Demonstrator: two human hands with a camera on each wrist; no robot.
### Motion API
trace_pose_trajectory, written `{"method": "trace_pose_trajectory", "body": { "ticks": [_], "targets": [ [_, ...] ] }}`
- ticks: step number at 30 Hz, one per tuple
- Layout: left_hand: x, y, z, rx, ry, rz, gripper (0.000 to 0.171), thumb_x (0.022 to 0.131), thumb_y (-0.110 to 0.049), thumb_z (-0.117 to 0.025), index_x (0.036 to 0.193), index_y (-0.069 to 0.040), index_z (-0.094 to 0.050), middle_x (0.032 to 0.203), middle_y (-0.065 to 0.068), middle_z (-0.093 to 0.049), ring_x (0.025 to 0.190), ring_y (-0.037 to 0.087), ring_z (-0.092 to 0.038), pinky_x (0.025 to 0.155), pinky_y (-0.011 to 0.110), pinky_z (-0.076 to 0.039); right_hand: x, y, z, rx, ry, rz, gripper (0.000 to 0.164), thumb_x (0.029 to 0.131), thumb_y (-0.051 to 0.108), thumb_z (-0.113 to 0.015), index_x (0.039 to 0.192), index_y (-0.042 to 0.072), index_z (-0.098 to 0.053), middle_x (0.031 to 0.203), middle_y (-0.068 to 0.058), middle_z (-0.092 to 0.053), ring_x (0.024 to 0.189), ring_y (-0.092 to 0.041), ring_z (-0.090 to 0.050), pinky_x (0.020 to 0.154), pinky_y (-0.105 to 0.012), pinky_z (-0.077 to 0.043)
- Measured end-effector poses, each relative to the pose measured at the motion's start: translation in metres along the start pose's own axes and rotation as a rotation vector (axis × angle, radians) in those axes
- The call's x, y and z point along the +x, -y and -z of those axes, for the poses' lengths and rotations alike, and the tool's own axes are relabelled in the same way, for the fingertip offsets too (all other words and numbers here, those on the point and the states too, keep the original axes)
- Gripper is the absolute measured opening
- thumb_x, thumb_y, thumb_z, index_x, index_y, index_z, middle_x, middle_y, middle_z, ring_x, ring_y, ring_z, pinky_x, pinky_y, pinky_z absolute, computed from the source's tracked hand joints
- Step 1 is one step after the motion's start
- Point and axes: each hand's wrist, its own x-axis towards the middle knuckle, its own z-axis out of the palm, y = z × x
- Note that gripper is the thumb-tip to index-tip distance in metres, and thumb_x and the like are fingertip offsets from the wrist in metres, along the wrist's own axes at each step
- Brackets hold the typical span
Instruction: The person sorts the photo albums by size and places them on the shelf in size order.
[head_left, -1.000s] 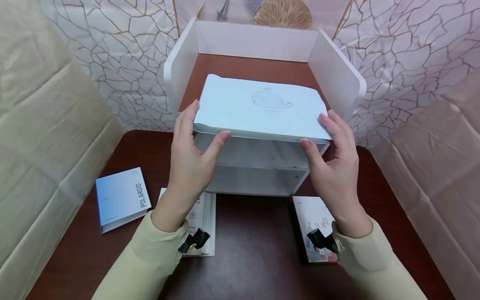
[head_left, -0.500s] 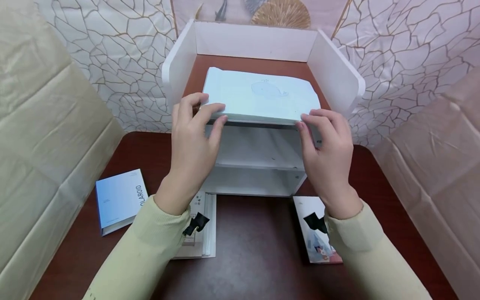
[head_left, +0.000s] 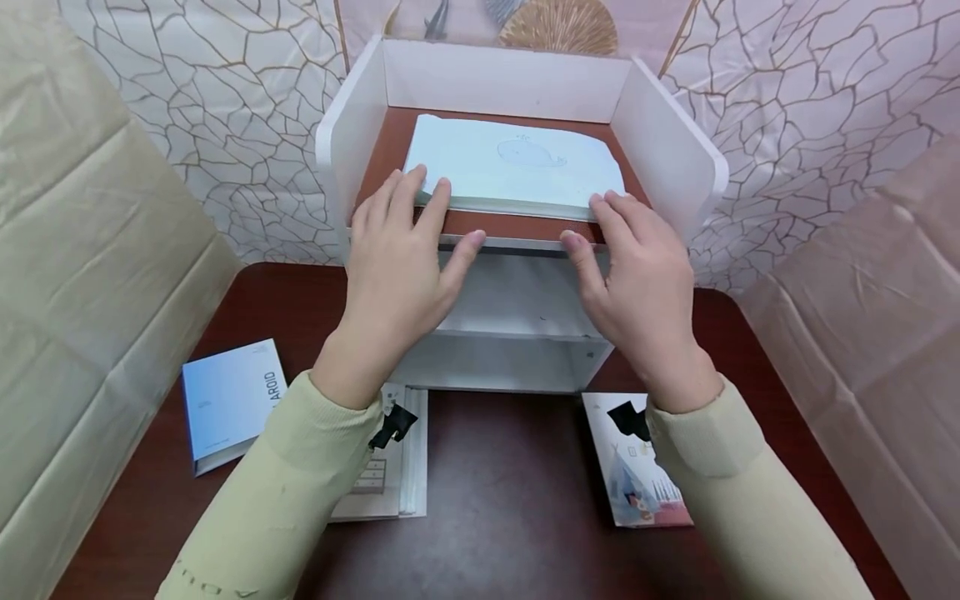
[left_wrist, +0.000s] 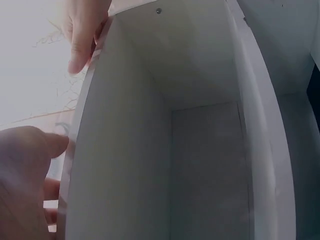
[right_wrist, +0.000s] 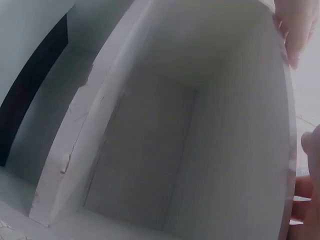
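Note:
A thick white book-like block (head_left: 517,179) with a line drawing of a whale lies flat on the brown top board (head_left: 517,225) of a small white shelf unit (head_left: 517,304). My left hand (head_left: 393,258) is at its front left, with fingers extended at its near edge. Near the front right corner, the fingers of my right hand (head_left: 645,271) reach the block. Both thumbs are by the front edge of the top board. The left wrist view shows my left hand (left_wrist: 25,170) along that board edge; the right wrist view shows my right hand (right_wrist: 314,170) there. Neither wrist view shows the block.
On the dark wooden table, a blue POLAROID book (head_left: 232,404) lies left. White books or boards (head_left: 416,467) lie partly under my left forearm, and an illustrated book (head_left: 626,467) by the right one. White side panels (head_left: 356,125) flank the top board.
The block has moved from between my hands above the shelf front, down and back onto the top board. My hands have followed it forward, and their grip has loosened into extended fingers.

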Motion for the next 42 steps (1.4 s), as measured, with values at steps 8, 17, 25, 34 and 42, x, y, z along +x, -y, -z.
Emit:
{"method": "trace_pose_trajectory", "body": {
  "ticks": [8, 17, 25, 34, 42],
  "targets": [
    [-0.004, 0.004, -0.005, 0.004, 0.005, -0.019, 0.07, 0.095, -0.055, -0.047, 0.147, -0.008, -0.04, 0.147, 0.015, -0.031, 0.139, 0.031, -0.022, 0.111, 0.047, -0.015, -0.004, -0.002, -0.009, -0.024, 0.01, 0.012, 0.06, 0.097, 0.045, -0.049, 0.138, 0.001, -0.051, 0.139, -0.019, -0.051, 0.132, -0.034, -0.041, 0.111, -0.048, -0.025],
    [-0.037, 0.01, -0.003, -0.366, -0.274, -0.281, 0.058, 0.088, -0.031, -0.066, 0.136, -0.002, -0.05, 0.136, 0.017, -0.048, 0.128, 0.03, -0.04, 0.102, 0.049, -0.03, -0.035, 0.013, -0.02, 0.401, -0.355, 0.139, 0.056, 0.09, 0.033, -0.061, 0.128, -0.008, -0.053, 0.132, -0.024, -0.053, 0.124, -0.037, -0.046, 0.106, -0.052, -0.032],
    [-0.084, 0.024, -0.004, -0.405, -0.155, -0.243, 0.07, 0.087, -0.051, -0.062, 0.139, -0.005, -0.049, 0.135, 0.013, -0.05, 0.119, 0.029, -0.049, 0.096, 0.048, -0.038, -0.068, 0.04, -0.017, 0.541, -0.36, 0.216, 0.058, 0.09, 0.031, -0.066, 0.122, -0.015, -0.052, 0.122, -0.029, -0.057, 0.108, -0.044, -0.054, 0.098, -0.045, -0.04],
    [-0.133, 0.044, -0.016, -0.343, 0.059, -0.055, 0.08, 0.08, -0.055, -0.069, 0.144, -0.013, -0.045, 0.138, 0.005, -0.048, 0.124, 0.025, -0.047, 0.097, 0.049, -0.04, -0.119, 0.033, -0.049, 0.572, -0.175, 0.164, 0.065, 0.089, 0.038, -0.067, 0.124, -0.016, -0.053, 0.119, -0.027, -0.059, 0.106, -0.037, -0.057, 0.098, -0.033, -0.042],
    [-0.166, 0.06, -0.021, -0.247, 0.231, 0.074, 0.09, 0.075, -0.064, -0.071, 0.148, -0.022, -0.039, 0.139, 0.004, -0.047, 0.123, 0.024, -0.047, 0.094, 0.05, -0.043, -0.149, 0.05, -0.059, 0.709, 0.063, 0.027, 0.063, 0.085, 0.029, -0.075, 0.128, -0.011, -0.052, 0.118, -0.019, -0.061, 0.1, -0.032, -0.06, 0.084, -0.036, -0.05]
  ]
}}
